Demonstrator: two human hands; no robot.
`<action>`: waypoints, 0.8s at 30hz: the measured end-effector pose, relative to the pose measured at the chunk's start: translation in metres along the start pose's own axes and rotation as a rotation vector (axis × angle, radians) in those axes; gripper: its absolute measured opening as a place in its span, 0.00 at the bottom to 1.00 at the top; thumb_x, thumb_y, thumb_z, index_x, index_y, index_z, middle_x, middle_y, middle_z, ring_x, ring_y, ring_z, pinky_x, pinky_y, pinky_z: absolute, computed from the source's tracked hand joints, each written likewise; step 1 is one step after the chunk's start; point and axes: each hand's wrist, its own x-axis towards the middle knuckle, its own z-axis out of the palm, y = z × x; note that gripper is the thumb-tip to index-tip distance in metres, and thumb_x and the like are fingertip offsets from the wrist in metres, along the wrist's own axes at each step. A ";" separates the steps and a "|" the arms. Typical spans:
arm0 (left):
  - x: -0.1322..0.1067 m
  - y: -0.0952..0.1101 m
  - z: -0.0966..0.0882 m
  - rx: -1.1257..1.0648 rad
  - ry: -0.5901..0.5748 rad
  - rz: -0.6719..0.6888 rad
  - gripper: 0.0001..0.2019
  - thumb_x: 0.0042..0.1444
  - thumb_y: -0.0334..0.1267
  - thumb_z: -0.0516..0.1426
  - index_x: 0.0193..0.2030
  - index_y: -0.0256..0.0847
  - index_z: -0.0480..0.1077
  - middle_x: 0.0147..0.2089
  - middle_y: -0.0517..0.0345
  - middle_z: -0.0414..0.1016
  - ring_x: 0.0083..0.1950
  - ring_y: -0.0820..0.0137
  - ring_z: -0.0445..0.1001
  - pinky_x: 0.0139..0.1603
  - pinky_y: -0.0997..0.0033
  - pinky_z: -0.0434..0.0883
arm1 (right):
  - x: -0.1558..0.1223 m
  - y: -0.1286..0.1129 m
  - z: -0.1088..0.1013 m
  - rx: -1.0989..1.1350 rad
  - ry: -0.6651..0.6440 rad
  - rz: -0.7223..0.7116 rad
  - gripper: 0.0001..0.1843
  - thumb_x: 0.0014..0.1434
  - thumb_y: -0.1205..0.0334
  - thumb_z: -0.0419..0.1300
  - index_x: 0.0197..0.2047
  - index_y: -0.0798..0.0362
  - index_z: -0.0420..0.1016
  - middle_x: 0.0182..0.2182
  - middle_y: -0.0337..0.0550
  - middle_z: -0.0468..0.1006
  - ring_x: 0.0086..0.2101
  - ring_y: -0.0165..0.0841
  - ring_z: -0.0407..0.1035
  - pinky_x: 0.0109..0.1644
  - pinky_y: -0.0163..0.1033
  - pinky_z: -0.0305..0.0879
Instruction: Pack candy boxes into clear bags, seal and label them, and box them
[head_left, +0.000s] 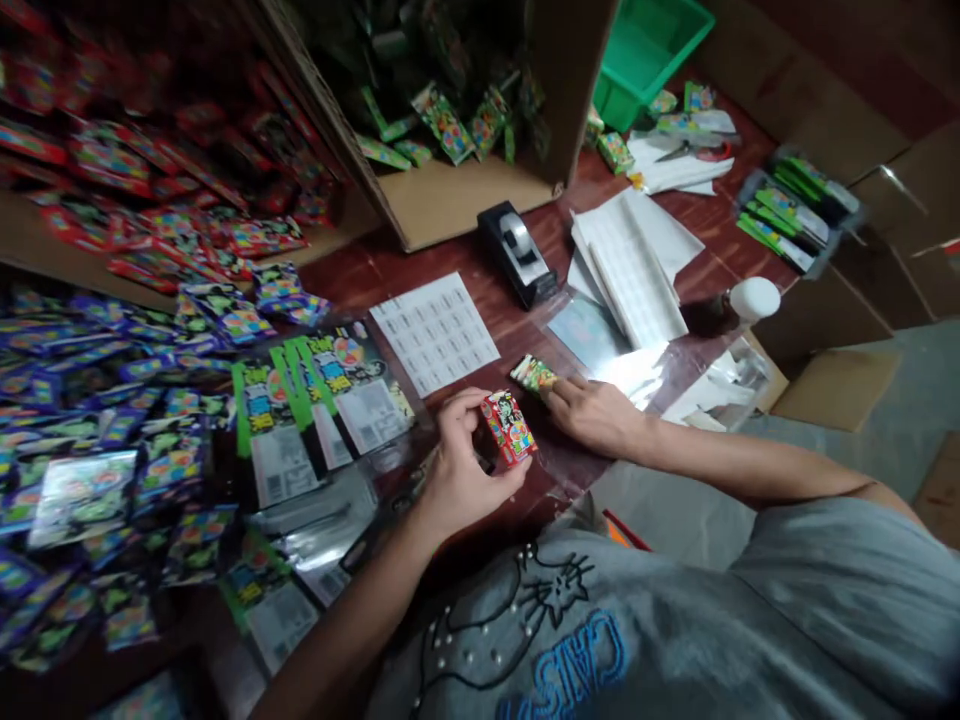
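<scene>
My left hand (469,465) is wrapped round a small red candy packet (510,428), printed with colourful shapes and held upright just above the table edge. It looks thick, perhaps several packets stacked together; I cannot tell. To its right, my right hand (592,412) has its fingers closed on the near end of a green candy packet (532,374) at the table top. The fingertips on that side are partly hidden. Beyond my hands lies a sheet of printed labels (435,333). Flat green-and-black printed bags (330,385) overlap to the left.
Cardboard boxes hold red packets (187,200) and green packets (450,125). Purple packets (150,400) are heaped at left. A tape dispenser (516,252), papers (630,265), a white-capped bottle (754,299), a green basket (645,60) and bundled packs (795,210) stand or lie farther right.
</scene>
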 end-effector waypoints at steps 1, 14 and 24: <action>-0.004 -0.002 0.005 0.048 -0.044 0.023 0.41 0.58 0.37 0.66 0.72 0.44 0.49 0.67 0.37 0.66 0.69 0.52 0.74 0.70 0.47 0.74 | -0.009 0.003 0.004 0.012 -0.020 -0.029 0.26 0.72 0.47 0.60 0.66 0.53 0.78 0.49 0.59 0.84 0.47 0.53 0.78 0.51 0.56 0.78; -0.023 -0.004 0.006 0.521 -0.143 -0.133 0.33 0.58 0.44 0.69 0.68 0.42 0.66 0.70 0.39 0.76 0.75 0.41 0.66 0.76 0.32 0.54 | 0.071 0.058 0.010 0.138 -0.119 -0.468 0.57 0.58 0.38 0.73 0.78 0.60 0.59 0.65 0.63 0.75 0.62 0.55 0.69 0.71 0.62 0.62; -0.018 0.001 0.001 0.509 -0.176 -0.232 0.57 0.51 0.45 0.76 0.82 0.42 0.51 0.76 0.36 0.69 0.79 0.38 0.60 0.76 0.34 0.53 | 0.046 0.039 0.052 0.373 0.033 -0.538 0.54 0.65 0.37 0.67 0.84 0.48 0.49 0.69 0.53 0.74 0.64 0.50 0.64 0.78 0.66 0.48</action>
